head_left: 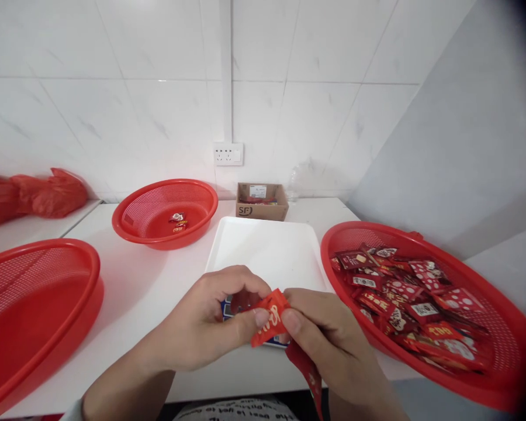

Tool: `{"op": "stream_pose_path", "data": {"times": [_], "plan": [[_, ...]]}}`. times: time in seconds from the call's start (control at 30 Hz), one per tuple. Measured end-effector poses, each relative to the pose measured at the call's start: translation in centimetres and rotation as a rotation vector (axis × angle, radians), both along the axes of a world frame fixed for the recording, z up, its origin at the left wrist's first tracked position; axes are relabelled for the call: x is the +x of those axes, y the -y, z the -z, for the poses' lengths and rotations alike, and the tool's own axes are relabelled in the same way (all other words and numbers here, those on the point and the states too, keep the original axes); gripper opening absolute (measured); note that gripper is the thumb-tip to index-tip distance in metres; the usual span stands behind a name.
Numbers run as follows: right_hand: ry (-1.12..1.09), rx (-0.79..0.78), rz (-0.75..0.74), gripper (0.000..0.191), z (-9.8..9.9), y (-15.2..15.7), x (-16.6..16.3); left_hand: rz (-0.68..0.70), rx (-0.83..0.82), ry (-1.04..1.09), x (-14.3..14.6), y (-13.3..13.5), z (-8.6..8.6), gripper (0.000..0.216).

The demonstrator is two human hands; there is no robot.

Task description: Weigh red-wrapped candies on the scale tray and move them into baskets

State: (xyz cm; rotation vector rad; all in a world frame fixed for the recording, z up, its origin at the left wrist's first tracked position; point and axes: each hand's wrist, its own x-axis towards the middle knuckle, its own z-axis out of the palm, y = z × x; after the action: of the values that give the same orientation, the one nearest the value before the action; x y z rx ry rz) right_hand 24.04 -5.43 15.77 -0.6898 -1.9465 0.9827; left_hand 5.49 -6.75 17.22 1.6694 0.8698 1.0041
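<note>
A small red snack packet [272, 313] with pale writing is held up between my two hands. My left hand [214, 321] pinches its left part between thumb and fingers. My right hand [333, 333] grips its right end, thumb pressed on the front. Below the right hand hangs a dark red wrapper strip [307, 371]; whether it joins the packet is hidden. Behind the hands lies a white scale pan [263, 248], with part of a blue keypad [228, 309] showing past my fingers. To the right, a red basket [339, 231] holds many red and brown packets [412, 298].
A second red basket [131, 234] at the back left contains a few small packets [178, 222]. Another red basket [92, 263] stands at the near left. Against the wall is a cardboard box [263, 211] with things inside. Red plastic bags [48, 193] lie at the far left.
</note>
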Motion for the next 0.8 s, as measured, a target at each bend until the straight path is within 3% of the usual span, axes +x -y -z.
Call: {"op": "stream_pose_path", "data": {"times": [0.17,0.3,0.47,0.63,0.8], "plan": [[-0.162,-0.125,0.048,0.041,1.2,-0.4,-0.2,-0.045,-0.126,0.386,0.7,-0.2,0.8,0.010],[-0.155,-0.062,0.075,0.043,2.1,-0.2,-0.8,-0.117,-0.146,0.663,2.1,-0.2,1.5,0.013],[-0.128,-0.096,0.072,0.034,1.9,0.1,-1.4,-0.058,-0.172,0.660,3.1,0.3,2.0,0.008],[-0.291,-0.208,0.047,0.027,1.6,0.3,-1.2,-0.099,-0.135,0.614,2.9,0.5,2.2,0.007],[-0.418,-0.398,-0.077,0.027,1.4,0.5,-1.1,-0.123,-0.086,0.486,2.4,0.5,2.4,0.025]]}}
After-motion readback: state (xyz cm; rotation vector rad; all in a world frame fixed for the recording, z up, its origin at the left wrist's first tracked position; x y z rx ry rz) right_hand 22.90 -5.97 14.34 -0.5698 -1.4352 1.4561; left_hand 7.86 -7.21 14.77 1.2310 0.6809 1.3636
